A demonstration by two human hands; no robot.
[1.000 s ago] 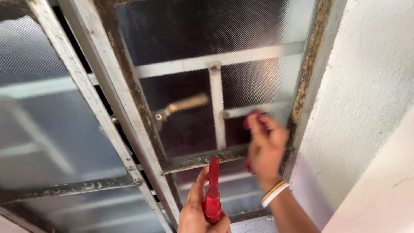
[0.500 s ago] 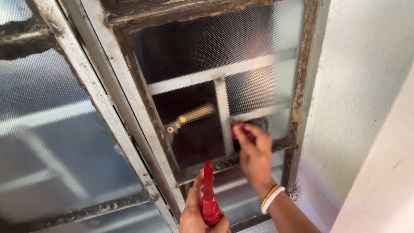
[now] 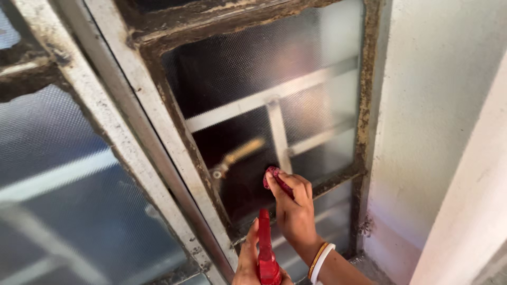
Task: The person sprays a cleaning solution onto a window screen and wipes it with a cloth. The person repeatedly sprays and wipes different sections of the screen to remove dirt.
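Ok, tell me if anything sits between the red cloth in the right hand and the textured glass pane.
Nothing visible does. The right hand presses the red cloth straight against the textured glass pane. The left hand holds the red spray bottle lower, clear of it.

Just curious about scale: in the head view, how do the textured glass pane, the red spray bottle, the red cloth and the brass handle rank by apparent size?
Largest to smallest:
1. Glass pane
2. Spray bottle, partly cut off and nearest the camera, so unsure
3. Brass handle
4. Red cloth, mostly hidden by the right hand
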